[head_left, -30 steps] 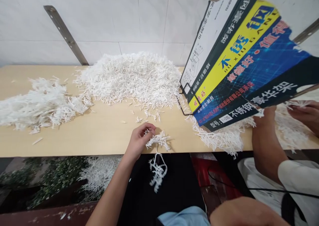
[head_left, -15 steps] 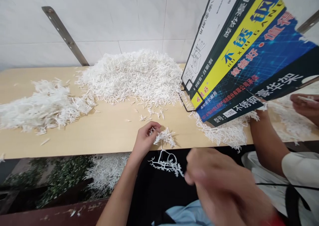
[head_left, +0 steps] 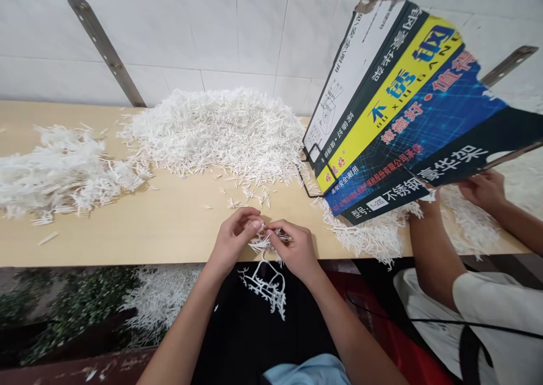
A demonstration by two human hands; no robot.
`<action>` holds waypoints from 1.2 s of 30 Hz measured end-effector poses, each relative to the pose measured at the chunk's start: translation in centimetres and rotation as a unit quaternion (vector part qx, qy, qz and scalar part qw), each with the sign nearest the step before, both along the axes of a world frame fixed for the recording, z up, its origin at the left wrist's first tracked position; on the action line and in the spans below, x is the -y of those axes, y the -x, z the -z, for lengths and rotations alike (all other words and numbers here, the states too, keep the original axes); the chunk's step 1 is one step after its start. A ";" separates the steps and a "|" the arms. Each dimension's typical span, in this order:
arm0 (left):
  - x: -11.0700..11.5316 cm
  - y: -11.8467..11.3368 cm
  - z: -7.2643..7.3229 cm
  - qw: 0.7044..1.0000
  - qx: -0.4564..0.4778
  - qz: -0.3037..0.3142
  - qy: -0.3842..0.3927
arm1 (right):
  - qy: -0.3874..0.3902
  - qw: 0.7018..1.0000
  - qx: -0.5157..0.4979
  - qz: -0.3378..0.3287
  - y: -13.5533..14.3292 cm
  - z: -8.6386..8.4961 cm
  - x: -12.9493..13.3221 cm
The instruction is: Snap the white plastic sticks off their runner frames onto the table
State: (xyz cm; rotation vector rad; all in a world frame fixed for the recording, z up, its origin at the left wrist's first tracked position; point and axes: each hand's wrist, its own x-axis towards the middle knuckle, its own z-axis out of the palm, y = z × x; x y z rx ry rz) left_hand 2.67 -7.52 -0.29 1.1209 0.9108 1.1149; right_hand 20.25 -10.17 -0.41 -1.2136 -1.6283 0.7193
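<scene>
At the table's front edge my left hand (head_left: 233,235) is closed in a pinch on a white branched plastic sprig (head_left: 278,300). My right hand (head_left: 299,248) sits just beside it, thumb and fingers pinched at the same small bunch of white prongs. The exact contact is partly hidden by the fingers. The sprig's lower, forked part dangles below the edge against black cloth. Beyond the hands a few loose white bits (head_left: 258,194) lie near a large heap of thin white pieces (head_left: 224,130). A second heap (head_left: 63,173) spreads at left.
A printed cardboard box panel (head_left: 390,113) in a black wire stand (head_left: 311,190) leans at right. Past it, another person's hand (head_left: 483,190) and arms reach over more white pieces (head_left: 373,238). Metal brackets (head_left: 106,54) line the tiled wall. White sprigs (head_left: 163,300) and greenery (head_left: 89,311) lie below the table.
My right hand has come up from the lower right to meet my left hand at the sprig. The left hand keeps its hold. The other person's far hand has shifted left.
</scene>
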 end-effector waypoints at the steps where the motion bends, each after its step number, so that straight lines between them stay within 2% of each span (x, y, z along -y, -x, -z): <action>1: 0.0 0.1 0.1 1.000 0.005 0.008 0.003 | 0.008 1.000 -0.010 0.011 0.0 0.2 0.0; 5: 0.0 0.4 0.4 1.000 0.013 0.019 -0.002 | 0.068 0.995 -0.073 0.026 -0.4 0.2 -0.2; 10: -0.1 0.3 0.5 1.000 0.001 -0.026 0.009 | 0.112 0.980 -0.167 0.005 -1.0 -0.1 -0.3; 14: -0.5 0.0 0.2 0.993 0.083 -0.068 0.058 | 0.123 0.971 -0.206 -0.004 -1.3 -0.1 -0.5; 18: -0.6 -0.4 0.0 0.982 0.147 -0.057 0.100 | 0.146 0.952 -0.270 0.012 -1.6 0.4 -1.1; 20: -0.4 -0.6 0.1 0.986 0.120 -0.054 0.105 | 0.138 0.946 -0.292 0.022 -1.7 0.8 -1.4; 24: 0.3 -1.5 0.1 0.995 -0.014 -0.055 0.085 | 0.119 0.944 -0.303 0.047 -1.9 1.3 -1.7; 27: 0.6 -2.0 0.0 0.994 -0.087 -0.015 0.069 | 0.125 0.940 -0.314 0.051 -2.0 1.4 -1.9; 30: 0.6 -2.1 -0.2 0.993 -0.106 0.016 0.042 | 0.145 0.940 -0.309 0.032 -2.0 1.4 -2.0; 36: 0.7 -1.4 -0.3 0.991 -0.129 -0.024 -0.019 | 0.157 0.957 -0.244 0.015 -1.7 1.2 -1.9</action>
